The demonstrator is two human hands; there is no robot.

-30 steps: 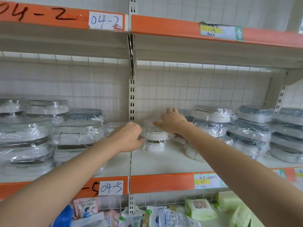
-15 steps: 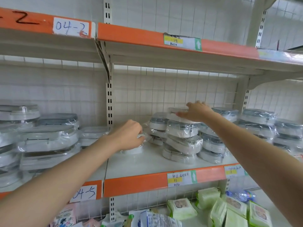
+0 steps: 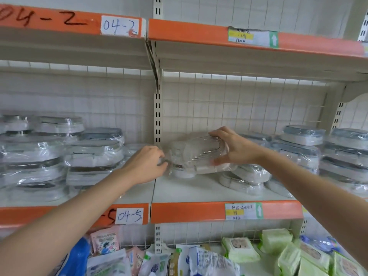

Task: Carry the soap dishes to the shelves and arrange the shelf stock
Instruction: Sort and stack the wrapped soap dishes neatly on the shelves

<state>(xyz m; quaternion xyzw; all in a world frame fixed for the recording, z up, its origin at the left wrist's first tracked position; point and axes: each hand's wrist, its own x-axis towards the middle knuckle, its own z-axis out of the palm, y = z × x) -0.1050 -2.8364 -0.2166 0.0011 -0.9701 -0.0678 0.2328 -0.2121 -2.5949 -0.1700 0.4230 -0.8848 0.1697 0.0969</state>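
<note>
The right hand [image 3: 237, 148] grips a plastic-wrapped soap dish [image 3: 199, 151] at its right end, fingers curled over the top edge and thumb beneath. The left hand [image 3: 147, 164] pinches the wrapping at the dish's left end, its fingers curled. The dish is blurred and tilted, its ribbed face turned toward the camera, and it sits above the middle shelf [image 3: 199, 191], just right of the slotted upright post [image 3: 157, 116]. Whether its lower edge touches the pale dishes beneath it cannot be told.

To its right, more wrapped soap dishes lie in leaning stacks [image 3: 298, 154]; to the left of the post stand taller stacks [image 3: 59, 152]. An orange shelf edge carries a handwritten label reading 04-5 [image 3: 129, 216]. Below, packs of green wipes [image 3: 276, 240] lie on the lower shelf.
</note>
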